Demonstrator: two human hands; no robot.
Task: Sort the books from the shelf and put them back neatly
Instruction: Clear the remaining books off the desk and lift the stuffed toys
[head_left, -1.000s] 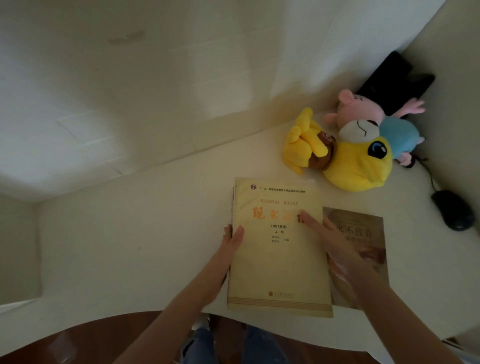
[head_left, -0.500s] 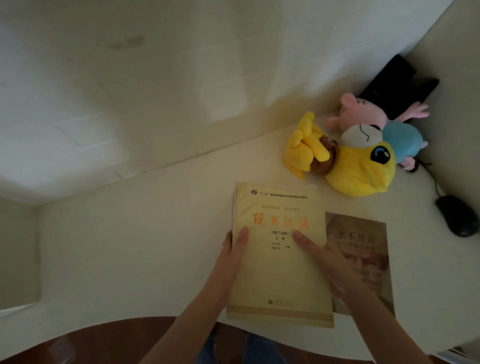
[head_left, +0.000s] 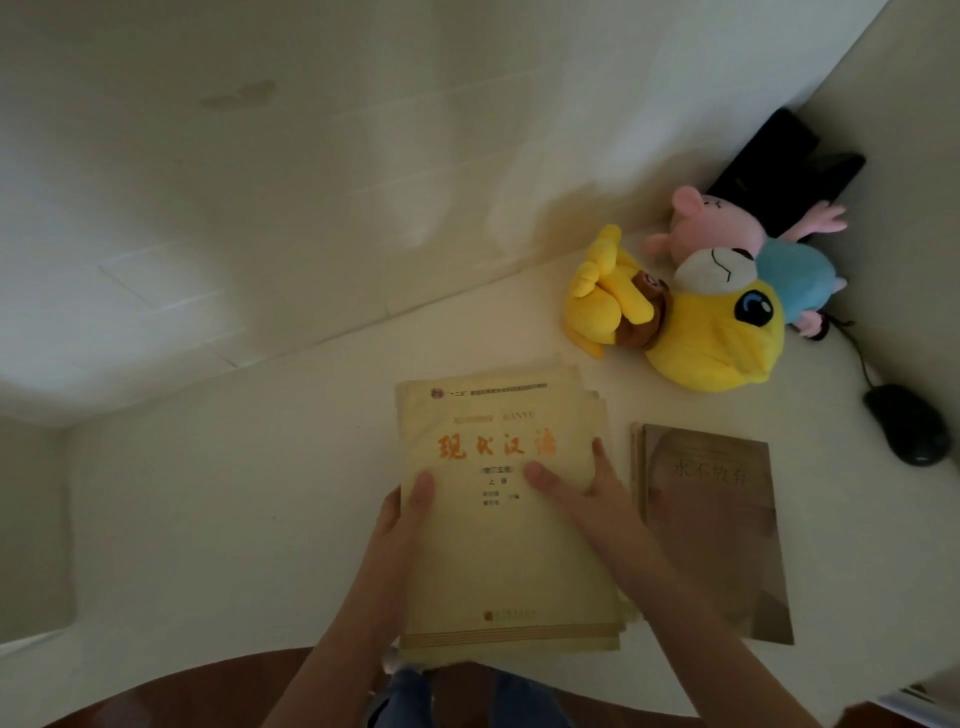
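Fingers (head_left: 421, 493) gripping yellow book (head_left: 498, 566) at both side edges, brown book (head_left: 722, 551) beside

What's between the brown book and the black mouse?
Only bare white desk separates the brown book and the mouse, per the head view.
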